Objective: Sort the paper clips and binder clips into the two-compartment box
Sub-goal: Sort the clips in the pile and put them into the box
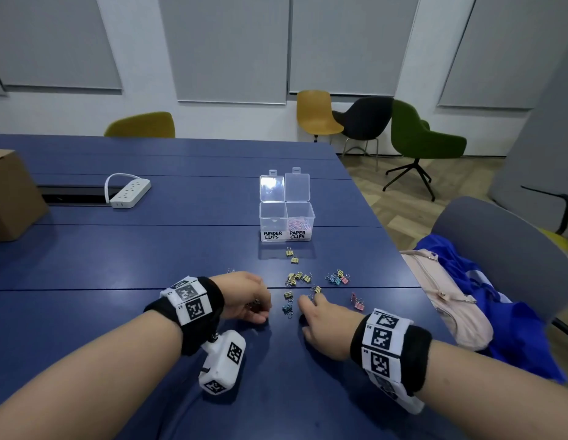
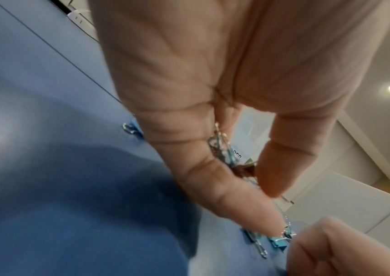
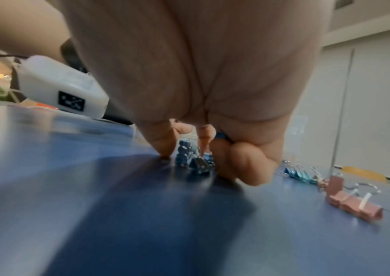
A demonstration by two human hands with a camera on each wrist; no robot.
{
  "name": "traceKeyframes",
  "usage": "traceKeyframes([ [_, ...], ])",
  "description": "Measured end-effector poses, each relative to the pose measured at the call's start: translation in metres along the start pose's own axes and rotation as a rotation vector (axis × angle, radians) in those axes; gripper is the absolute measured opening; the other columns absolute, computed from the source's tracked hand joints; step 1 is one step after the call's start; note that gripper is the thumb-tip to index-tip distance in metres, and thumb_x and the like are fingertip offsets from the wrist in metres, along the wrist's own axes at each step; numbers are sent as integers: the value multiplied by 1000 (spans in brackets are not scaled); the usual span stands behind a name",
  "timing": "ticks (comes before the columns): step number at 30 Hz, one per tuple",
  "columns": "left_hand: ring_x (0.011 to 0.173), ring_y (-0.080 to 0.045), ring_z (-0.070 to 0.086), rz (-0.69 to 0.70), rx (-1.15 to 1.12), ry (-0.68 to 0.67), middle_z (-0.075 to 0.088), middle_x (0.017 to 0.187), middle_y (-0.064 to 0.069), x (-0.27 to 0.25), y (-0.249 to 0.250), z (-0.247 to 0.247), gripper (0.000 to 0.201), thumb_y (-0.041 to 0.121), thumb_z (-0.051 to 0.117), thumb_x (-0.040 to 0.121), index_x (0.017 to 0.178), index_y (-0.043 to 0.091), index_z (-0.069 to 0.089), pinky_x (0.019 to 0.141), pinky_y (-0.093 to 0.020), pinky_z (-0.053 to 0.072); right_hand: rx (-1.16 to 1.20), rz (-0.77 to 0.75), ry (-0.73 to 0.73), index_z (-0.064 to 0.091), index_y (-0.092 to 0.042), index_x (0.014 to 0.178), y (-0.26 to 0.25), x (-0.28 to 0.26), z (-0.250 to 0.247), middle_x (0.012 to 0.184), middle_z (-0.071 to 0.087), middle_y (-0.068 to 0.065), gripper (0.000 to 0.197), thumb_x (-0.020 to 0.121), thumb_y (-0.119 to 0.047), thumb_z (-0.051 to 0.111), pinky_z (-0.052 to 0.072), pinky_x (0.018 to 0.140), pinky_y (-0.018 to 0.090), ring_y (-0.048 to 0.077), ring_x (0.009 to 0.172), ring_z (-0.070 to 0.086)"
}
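Note:
A clear two-compartment box stands open on the blue table, labelled BINDER CLIPS left and PAPER CLIPS right. Pink paper clips lie in the right compartment. Small coloured binder clips are scattered in front of the box. My left hand curls round several binder clips, with the thumb pressing them against the fingers. My right hand is low on the table beside two blue binder clips. Its thumb tip touches the table, and its curled fingers hold a blue clip.
Pink binder clips lie to the right of my right hand. A white power strip and a cardboard box sit at the far left. A pink bag and blue cloth overhang the table's right edge, by a grey chair.

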State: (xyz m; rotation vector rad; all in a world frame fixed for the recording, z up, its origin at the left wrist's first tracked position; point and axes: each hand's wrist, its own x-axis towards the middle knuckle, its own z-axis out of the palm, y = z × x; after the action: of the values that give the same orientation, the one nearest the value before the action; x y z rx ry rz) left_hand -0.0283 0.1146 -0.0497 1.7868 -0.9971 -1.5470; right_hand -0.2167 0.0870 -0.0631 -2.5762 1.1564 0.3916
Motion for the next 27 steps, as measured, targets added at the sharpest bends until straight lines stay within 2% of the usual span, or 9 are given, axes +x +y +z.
traceKeyframes([
  [4, 51, -13, 55, -1, 1, -73, 54, 66, -10, 3, 1, 2, 24, -12, 46, 87, 83, 8, 59, 47, -19, 52, -47, -13, -19, 31, -12, 128, -4, -6, 3, 130, 34, 22, 44, 88, 5, 38, 26, 45, 31, 22, 51, 35],
  [8, 53, -11, 52, 20, 12, -59, 55, 69, -6, 3, 6, 10, 14, -2, 57, 88, 77, 7, 59, 45, -17, 49, -67, -20, -14, 37, -11, 117, -5, -14, 2, 112, 37, 19, 40, 84, 11, 38, 24, 44, 31, 18, 50, 31],
  [12, 55, -13, 49, 152, 457, 120, 58, 73, -3, 7, 11, 23, 18, 5, 50, 93, 77, 13, 56, 49, -23, 48, -42, -16, -6, 30, -15, 100, 0, -14, 0, 98, 29, 11, 35, 82, 14, 37, 22, 44, 31, 18, 50, 30],
  [16, 90, -23, 58, 236, 955, 209, 67, 104, -9, 4, 19, 38, 18, 19, 50, 94, 100, 11, 65, 75, -25, 41, -3, 11, 23, 36, -9, 117, 11, -5, 0, 94, 32, 8, 42, 81, 13, 37, 43, 64, 40, 29, 65, 47],
  [18, 86, -24, 56, 242, 1060, 218, 63, 96, -12, 5, 20, 44, 22, 30, 56, 92, 94, 9, 64, 73, -29, 42, 25, 25, 23, 37, -10, 115, 15, -3, -1, 93, 35, 8, 38, 83, 11, 36, 46, 73, 44, 32, 80, 52],
  [21, 75, -23, 51, 226, 1131, 252, 54, 74, -4, 10, 19, 49, 36, 44, 66, 82, 76, 11, 53, 68, -32, 44, 46, 44, 8, 37, -13, 107, 19, 0, -4, 96, 42, 12, 29, 86, 7, 37, 42, 73, 40, 28, 81, 46],
  [23, 73, -24, 50, 194, 1177, 262, 45, 63, -1, 12, 19, 52, 39, 37, 67, 82, 63, 13, 43, 65, -31, 42, 62, 44, -2, 32, -14, 97, 22, 0, -8, 93, 44, 11, 21, 87, 3, 37, 40, 72, 38, 27, 81, 46],
  [25, 77, -26, 52, 167, 1226, 244, 49, 69, -5, 13, 19, 53, 34, 26, 62, 88, 63, 11, 44, 67, -32, 42, 96, 49, -2, 32, -14, 95, 26, 0, -15, 95, 49, 14, 15, 89, -1, 38, 38, 71, 36, 26, 81, 45],
  [27, 93, -30, 60, 160, 1271, 207, 55, 89, -12, 13, 17, 52, 16, 17, 53, 93, 89, 3, 60, 74, -32, 44, 120, 52, 3, 34, -14, 94, 30, 0, -22, 97, 53, 16, 11, 90, -5, 39, 35, 68, 33, 24, 80, 45],
])
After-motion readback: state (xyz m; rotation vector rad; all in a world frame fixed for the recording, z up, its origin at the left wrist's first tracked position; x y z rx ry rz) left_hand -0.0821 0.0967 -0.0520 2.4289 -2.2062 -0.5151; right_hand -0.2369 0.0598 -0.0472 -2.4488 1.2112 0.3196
